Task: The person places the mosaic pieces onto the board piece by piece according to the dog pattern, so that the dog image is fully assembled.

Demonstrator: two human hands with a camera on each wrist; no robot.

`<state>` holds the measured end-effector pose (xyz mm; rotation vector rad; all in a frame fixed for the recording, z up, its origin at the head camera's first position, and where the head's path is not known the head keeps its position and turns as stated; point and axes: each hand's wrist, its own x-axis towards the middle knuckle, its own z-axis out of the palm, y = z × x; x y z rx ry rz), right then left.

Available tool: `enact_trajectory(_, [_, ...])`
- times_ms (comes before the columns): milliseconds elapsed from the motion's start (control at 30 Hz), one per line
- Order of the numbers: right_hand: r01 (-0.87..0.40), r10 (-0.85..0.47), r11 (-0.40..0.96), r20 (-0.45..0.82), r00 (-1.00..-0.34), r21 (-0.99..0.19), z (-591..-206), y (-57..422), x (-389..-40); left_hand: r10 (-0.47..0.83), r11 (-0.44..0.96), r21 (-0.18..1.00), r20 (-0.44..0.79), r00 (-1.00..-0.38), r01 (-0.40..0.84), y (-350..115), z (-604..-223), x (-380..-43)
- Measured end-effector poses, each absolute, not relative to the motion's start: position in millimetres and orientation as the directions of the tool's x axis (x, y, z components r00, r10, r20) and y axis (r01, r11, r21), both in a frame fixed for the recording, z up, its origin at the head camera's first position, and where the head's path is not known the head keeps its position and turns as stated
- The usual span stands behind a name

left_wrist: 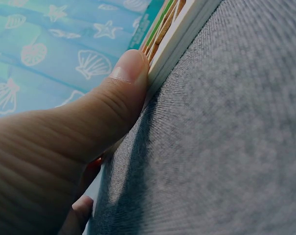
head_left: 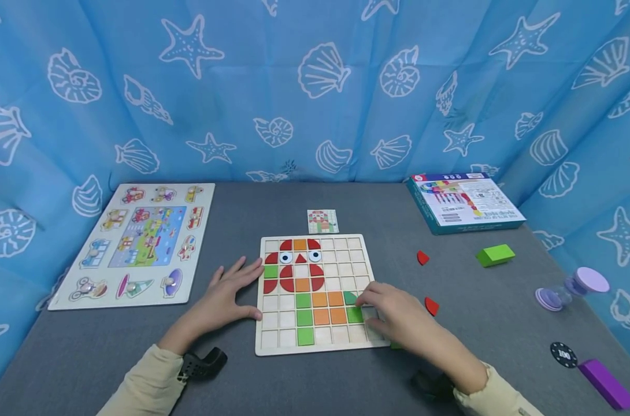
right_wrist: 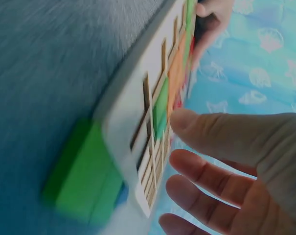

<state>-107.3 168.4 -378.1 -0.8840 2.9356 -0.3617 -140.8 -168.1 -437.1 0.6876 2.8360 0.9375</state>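
A wooden grid board (head_left: 270, 338) lies in the middle of the table, its squares partly filled with red, orange and green tiles. My left hand (head_left: 221, 303) is spread against the board's left edge; in the left wrist view the thumb (left_wrist: 129, 68) presses on its side. Over the right part of the board, my right hand (head_left: 400, 318) has its fingertips beside a green rounded tile (head_left: 349, 298), just above a green square tile (head_left: 354, 315). Its thumb (right_wrist: 187, 120) and fingers stand apart in the right wrist view, with nothing visible between them.
A small picture card (head_left: 322, 222) lies behind the board. Green blocks (right_wrist: 84, 171) sit by its near right corner. Rightward are red pieces (head_left: 432, 306), a green block (head_left: 496, 255), a box (head_left: 466, 202), an hourglass (head_left: 572, 288) and a purple block (head_left: 607, 384). A knobbed puzzle (head_left: 200, 242) lies left.
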Motion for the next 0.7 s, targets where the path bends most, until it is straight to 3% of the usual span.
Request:
enact_trajectory(333, [-0.421,-0.436,0.883,-0.033,-0.899,-0.210,-378.0,208.9,-87.7,0.440,0.710,0.584,0.067,-0.895,0.393,-168.9,-438.4,-141.8])
enact_trajectory(700, [-0.407,-0.407,0.898,0.036,-0.913,-0.168,-388.8,214.1,-87.9,0.440,0.716,0.575,0.069,-0.895,0.396,-169.2,-440.0,-141.8])
